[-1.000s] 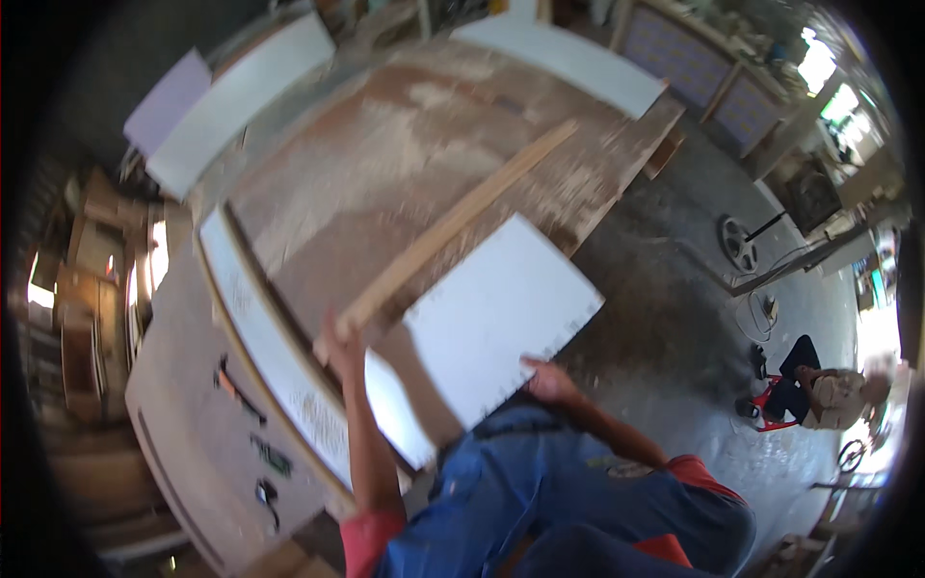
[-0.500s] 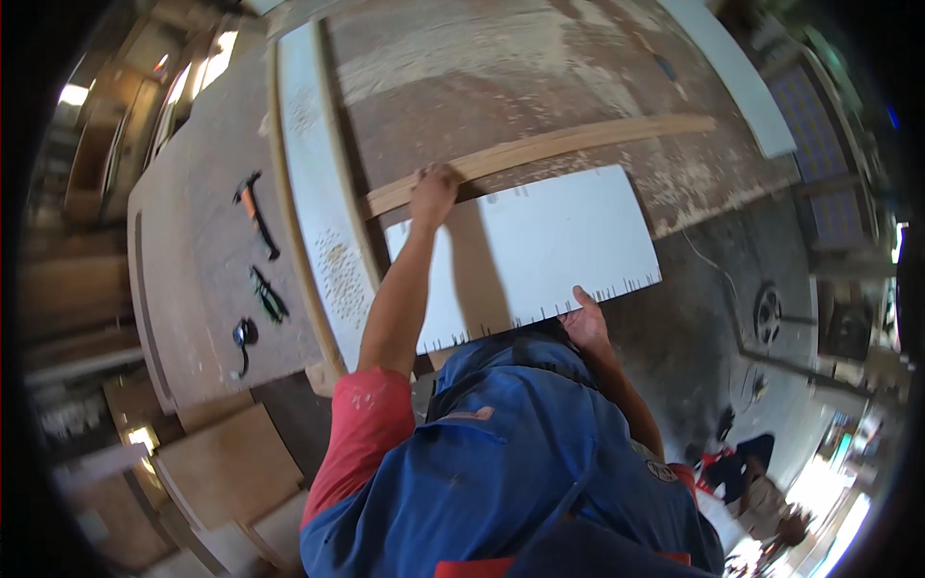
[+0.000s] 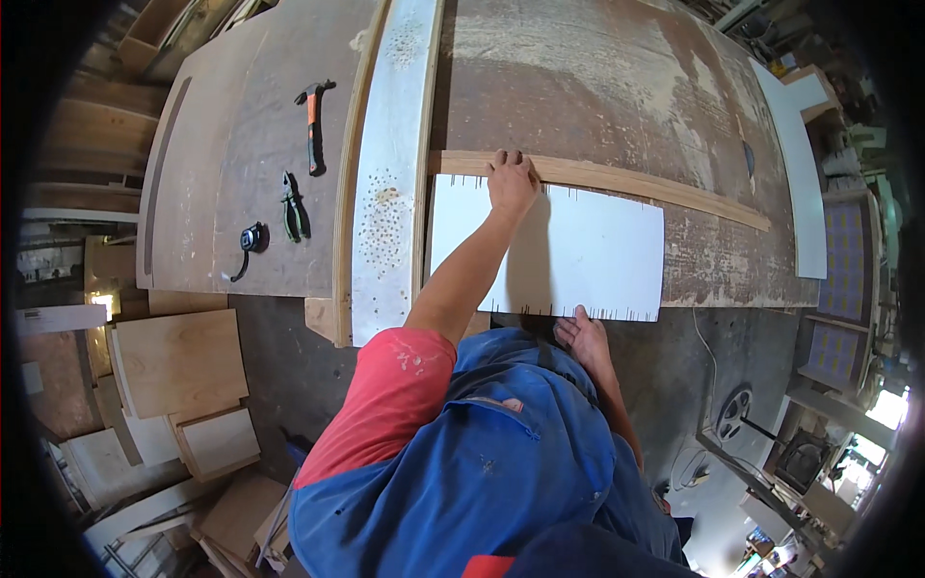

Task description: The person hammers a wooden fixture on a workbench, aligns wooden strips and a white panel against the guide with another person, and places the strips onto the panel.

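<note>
My left hand (image 3: 514, 183) is closed over a long wooden strip (image 3: 655, 183), knuckles bent across it. The strip lies along the far edge of a white rectangular board (image 3: 607, 246), which has short dark marks along its two long edges. At the board's near edge, my right hand (image 3: 586, 337) grips with the thumb on top; its other fingers are partly hidden beneath. The board's left end lies close to a raised white plank with wooden edging (image 3: 385, 144), its surface dotted with many small pieces or holes, too small to tell which.
Left of the plank, a claw hammer (image 3: 313, 125), pliers (image 3: 293, 207) and a tape measure (image 3: 251, 238) lie on the worn brown worktable (image 3: 231, 173). Another white panel (image 3: 795, 164) lies at its right side. Wooden sheets (image 3: 183, 361) stand at lower left. A cable (image 3: 708, 347) hangs at right.
The view has turned, so the worktable and tools sit straighter in it. Both hands keep their places on the strip and board. A person seen at lower right has left the view.
</note>
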Action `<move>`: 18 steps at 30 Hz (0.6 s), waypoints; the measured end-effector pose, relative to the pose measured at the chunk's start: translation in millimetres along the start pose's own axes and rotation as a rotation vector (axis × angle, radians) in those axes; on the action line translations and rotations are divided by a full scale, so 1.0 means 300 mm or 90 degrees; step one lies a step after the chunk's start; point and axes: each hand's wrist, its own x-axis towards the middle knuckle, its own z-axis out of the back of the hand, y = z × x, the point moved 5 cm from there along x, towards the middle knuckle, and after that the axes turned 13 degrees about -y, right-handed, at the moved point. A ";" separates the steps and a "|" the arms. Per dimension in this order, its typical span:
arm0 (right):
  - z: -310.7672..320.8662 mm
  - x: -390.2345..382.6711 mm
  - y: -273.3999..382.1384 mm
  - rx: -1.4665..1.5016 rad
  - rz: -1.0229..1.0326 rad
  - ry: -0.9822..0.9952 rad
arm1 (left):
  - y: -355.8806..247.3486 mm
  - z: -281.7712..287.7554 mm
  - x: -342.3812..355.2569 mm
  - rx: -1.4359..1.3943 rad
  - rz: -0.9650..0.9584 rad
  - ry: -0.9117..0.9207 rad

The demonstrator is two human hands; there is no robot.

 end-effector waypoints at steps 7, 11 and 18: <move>-0.015 0.024 0.050 -0.174 -0.035 -0.052 | 0.000 0.018 0.027 0.010 -0.005 -0.038; -0.020 0.025 0.061 -0.184 -0.029 -0.017 | 0.000 0.028 0.021 -0.008 -0.010 -0.079; -0.033 0.029 0.100 -0.260 -0.060 -0.013 | 0.000 0.044 0.002 -0.033 -0.039 -0.160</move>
